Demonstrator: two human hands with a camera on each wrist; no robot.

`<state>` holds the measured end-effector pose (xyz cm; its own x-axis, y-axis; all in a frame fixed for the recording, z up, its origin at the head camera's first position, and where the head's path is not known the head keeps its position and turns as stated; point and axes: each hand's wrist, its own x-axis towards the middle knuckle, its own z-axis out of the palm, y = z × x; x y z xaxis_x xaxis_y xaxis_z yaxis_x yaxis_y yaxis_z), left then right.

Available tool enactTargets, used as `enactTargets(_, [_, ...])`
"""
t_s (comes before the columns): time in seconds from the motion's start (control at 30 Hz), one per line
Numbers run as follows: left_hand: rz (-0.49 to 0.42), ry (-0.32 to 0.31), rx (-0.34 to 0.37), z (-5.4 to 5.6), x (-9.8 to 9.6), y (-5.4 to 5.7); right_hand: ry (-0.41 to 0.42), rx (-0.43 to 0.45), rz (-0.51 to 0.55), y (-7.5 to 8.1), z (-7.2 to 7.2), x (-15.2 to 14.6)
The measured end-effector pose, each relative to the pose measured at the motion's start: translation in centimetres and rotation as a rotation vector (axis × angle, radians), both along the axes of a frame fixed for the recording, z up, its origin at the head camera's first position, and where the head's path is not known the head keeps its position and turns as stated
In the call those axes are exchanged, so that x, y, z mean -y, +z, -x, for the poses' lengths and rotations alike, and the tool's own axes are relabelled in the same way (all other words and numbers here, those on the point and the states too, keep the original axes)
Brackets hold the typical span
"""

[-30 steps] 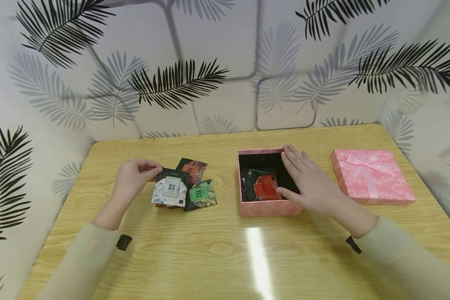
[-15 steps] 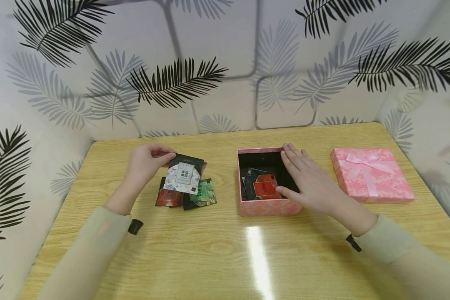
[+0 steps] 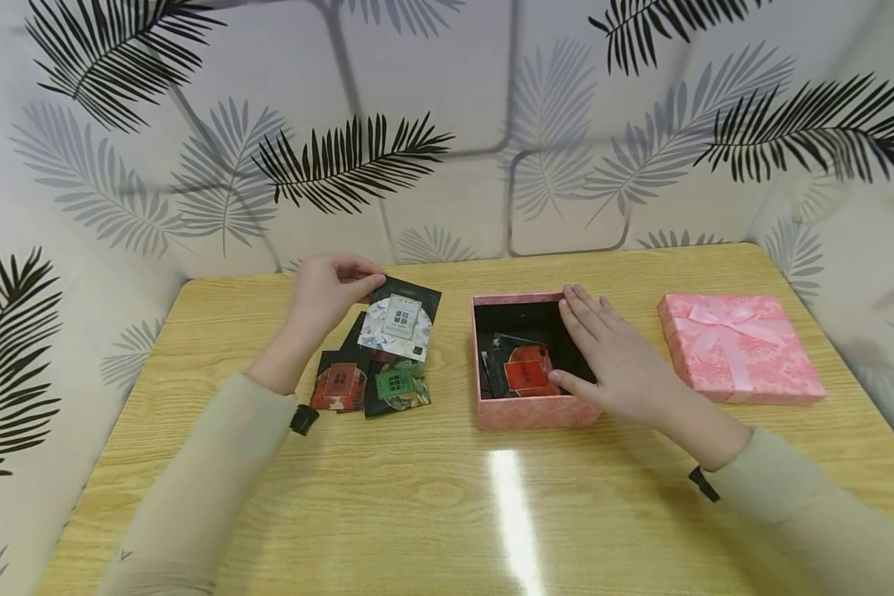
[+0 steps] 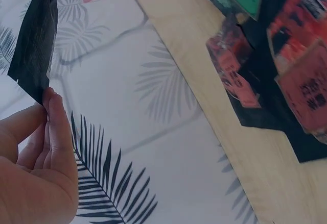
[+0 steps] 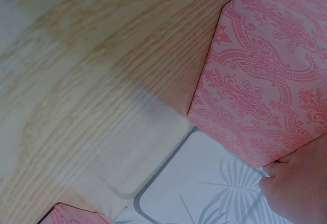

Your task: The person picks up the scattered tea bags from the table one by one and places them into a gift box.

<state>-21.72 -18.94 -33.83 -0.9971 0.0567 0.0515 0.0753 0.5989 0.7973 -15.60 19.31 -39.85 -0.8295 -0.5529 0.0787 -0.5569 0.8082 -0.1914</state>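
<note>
My left hand [image 3: 328,294] pinches a flat black-and-white sachet [image 3: 401,319] by its top left corner, raised over a small pile of sachets. In the left wrist view that sachet [image 4: 36,40] stands edge-on between thumb and fingers. Below it lie a green-labelled sachet [image 3: 395,383] and a red-labelled sachet [image 3: 340,381], with others partly covered. My right hand [image 3: 620,356] rests with straight fingers along the right rim of an uncovered pink box [image 3: 540,414]. Inside the box a red-and-black sachet [image 3: 526,377] leans over others. The right wrist view shows the box's patterned outer wall [image 5: 265,66].
A pink box lid with a ribbon bow [image 3: 737,348] lies right of the right hand. Everything is on a wooden table [image 3: 417,513]. Behind its far edge hangs a white cloth with leaf prints [image 3: 447,207].
My left hand has lifted the black-and-white sachet off the pile and carried it right and away from me, uncovering the red-labelled sachet. The right hand stays on the box rim.
</note>
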Motion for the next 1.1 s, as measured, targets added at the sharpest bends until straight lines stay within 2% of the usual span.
enactTargets(0.5, [-0.119,-0.082,-0.023,0.8,-6.3,0.9,-0.011,0.012,-0.015,0.3,-0.1,0.1])
enactTargets(0.7, [-0.170,-0.125,-0.025,0.9,-8.3,0.4,-0.014,0.013,-0.021,0.4,-0.1,0.1])
enactTargets(1.1, [-0.136,-0.211,-0.020,0.8,-10.5,-1.0,-0.004,0.002,-0.020,0.2,-0.1,0.1])
